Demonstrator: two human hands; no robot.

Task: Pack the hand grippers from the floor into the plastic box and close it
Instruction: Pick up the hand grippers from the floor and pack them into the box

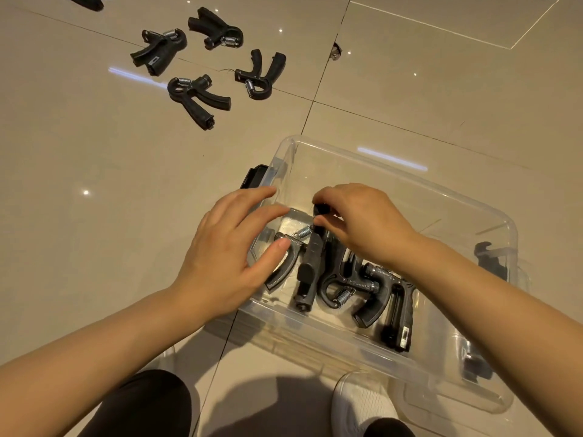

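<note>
1. The clear plastic box (pixel 394 171) sits open on the tiled floor (pixel 94 184), lid off, right in front of the person's knees.
2. The right hand (pixel 362 222) is down inside the box, fingers and thumb pinched on the top end of a black hand gripper (pixel 310 257) that stands tilted among the others.
3. That held gripper leans over another packed gripper (pixel 285 263), whose spring and curved handle show just under the left thumb.
4. The left hand (pixel 227 257) hovers at the box's left wall, fingers spread and loosely bent, gripping nothing; whether its fingertips touch the rim, I cannot tell.
5. The two hands are close together but apart, with a gap between them over the box.
6. More grippers lie packed on the bottom at the near side: one with its spring facing up (pixel 347 288), and one lying lengthwise with a white label at its end (pixel 399 316).
7. Out on the floor, well apart from the box, four grippers wait in a loose cluster: one at the far left (pixel 157 52), one at the back (pixel 214 28), one on the right (pixel 262 74), one nearest (pixel 198 99).
8. A fifth dark shape (pixel 85 0) is cut off at the top edge, too little of it showing to tell much.
9. A black latch (pixel 254 176) hangs on the box's left end and another (pixel 489 260) on the right end.
10. A clear lid (pixel 457 392) lies on the floor just beside the box, near a white shoe (pixel 362 402).
</note>
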